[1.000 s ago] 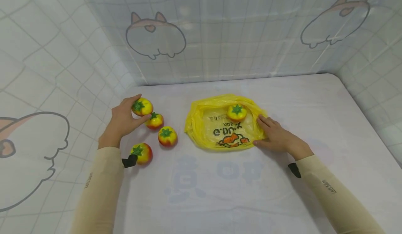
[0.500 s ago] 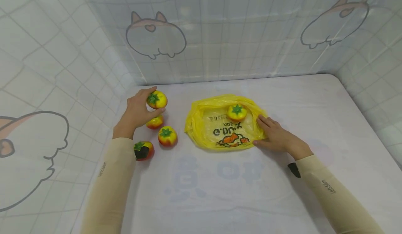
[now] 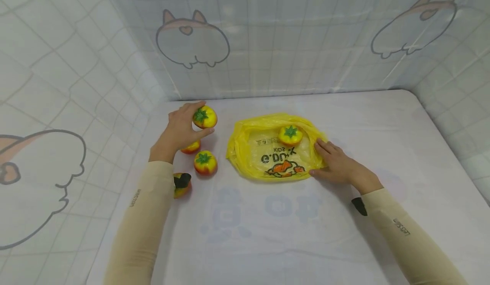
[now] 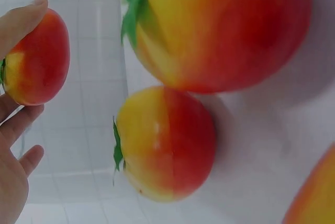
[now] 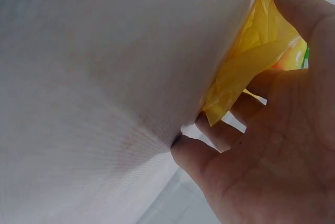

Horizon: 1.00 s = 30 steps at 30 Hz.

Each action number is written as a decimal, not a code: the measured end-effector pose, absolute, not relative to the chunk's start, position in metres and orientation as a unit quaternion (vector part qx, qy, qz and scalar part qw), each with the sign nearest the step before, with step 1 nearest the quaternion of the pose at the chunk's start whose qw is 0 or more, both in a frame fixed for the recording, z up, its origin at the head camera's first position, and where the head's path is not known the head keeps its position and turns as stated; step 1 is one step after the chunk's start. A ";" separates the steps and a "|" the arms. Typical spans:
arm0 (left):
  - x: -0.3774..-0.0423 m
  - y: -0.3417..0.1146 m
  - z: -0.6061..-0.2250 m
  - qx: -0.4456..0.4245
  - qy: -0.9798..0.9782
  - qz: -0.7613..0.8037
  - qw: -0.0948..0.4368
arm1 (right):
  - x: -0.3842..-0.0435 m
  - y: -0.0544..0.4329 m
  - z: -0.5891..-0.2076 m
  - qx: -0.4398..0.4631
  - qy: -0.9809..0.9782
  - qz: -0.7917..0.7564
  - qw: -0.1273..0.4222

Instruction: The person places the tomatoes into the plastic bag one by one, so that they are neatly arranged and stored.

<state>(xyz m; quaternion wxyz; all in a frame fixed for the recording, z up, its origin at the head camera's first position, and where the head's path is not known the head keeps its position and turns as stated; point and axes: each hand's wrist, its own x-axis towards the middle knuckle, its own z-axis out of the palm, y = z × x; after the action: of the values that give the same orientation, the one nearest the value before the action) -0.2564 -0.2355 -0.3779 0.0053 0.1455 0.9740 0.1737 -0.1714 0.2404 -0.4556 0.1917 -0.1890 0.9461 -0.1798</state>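
Observation:
My left hand (image 3: 178, 132) pinches a yellow-red artificial tomato (image 3: 209, 117) with a green calyx, thumb on the near side and fingers on the far side. In the left wrist view that tomato (image 4: 47, 62) appears clear of the table. A yellow plastic bag (image 3: 236, 151) with duck lettering lies flat and open-mouthed, with another tomato (image 3: 289, 135) inside. My right hand (image 3: 338, 163) rests on the bag's right edge, thumb and fingers spread. In the right wrist view, yellow film (image 5: 243, 69) lies between thumb and fingers; some fingertips touch the cloth.
Under and beside the left arm lie a tomato (image 3: 205, 164), a partly hidden tomato (image 3: 191, 148) and another tomato (image 3: 183, 190), the last partly covered by a black wrist piece. White cloth (image 3: 268, 242) covers the table. Printed curtains (image 3: 264, 47) stand behind and at both sides.
My left hand has carried the held tomato to the right and slightly away, from beside the other tomatoes toward the bag. The right hand stays on the bag's edge.

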 end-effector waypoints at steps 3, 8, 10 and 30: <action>-0.256 -0.228 -0.375 0.156 0.972 0.175 0.004 | -0.171 0.241 -0.456 -0.188 0.946 -0.182 0.193; -0.254 -0.217 -0.369 0.168 0.970 0.173 0.002 | -0.171 0.241 -0.456 -0.188 0.946 -0.182 0.192; -0.254 -0.213 -0.367 0.177 0.969 0.174 -0.003 | -0.171 0.241 -0.456 -0.189 0.946 -0.183 0.192; -0.260 -0.166 -0.368 0.213 0.964 0.156 0.018 | -0.170 0.241 -0.453 -0.189 0.943 -0.196 0.192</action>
<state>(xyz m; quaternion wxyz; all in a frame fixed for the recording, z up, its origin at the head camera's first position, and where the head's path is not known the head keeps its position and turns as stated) -0.2604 -0.1665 -0.3676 0.0181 0.2130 0.9644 0.1559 -0.1702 0.2415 -0.4532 0.1917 -0.1890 0.9430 -0.1957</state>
